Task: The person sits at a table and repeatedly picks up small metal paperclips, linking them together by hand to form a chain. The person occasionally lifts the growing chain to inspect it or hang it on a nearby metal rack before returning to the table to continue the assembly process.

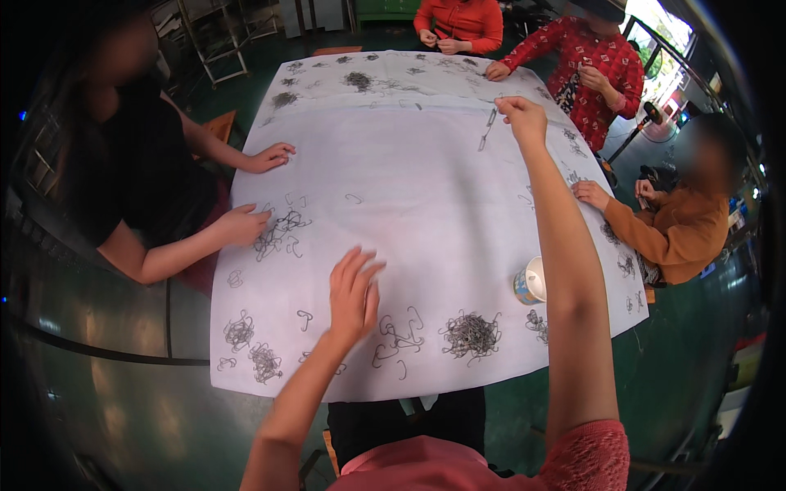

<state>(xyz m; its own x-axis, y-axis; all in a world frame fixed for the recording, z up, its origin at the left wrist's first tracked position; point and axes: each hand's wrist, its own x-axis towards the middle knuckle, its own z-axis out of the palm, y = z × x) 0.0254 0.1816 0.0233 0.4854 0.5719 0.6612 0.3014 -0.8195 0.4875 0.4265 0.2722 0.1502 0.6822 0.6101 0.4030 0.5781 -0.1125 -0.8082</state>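
Note:
My right hand (521, 117) reaches far across the white-covered table (426, 204) and pinches a short chain of linked metal wire hooks (487, 129) that hangs down from my fingers. My left hand (354, 293) hovers flat with fingers spread just above the cloth, beside several loose wire hooks (399, 335). A dense tangle of wire hooks (470, 334) lies to the right of those, near the table's front edge.
A paper cup (530, 281) stands by my right forearm. More hook piles (250, 348) lie front left and along the far end (358, 79). One person's hands (244, 223) work a pile at left. Three other people sit at the far and right sides.

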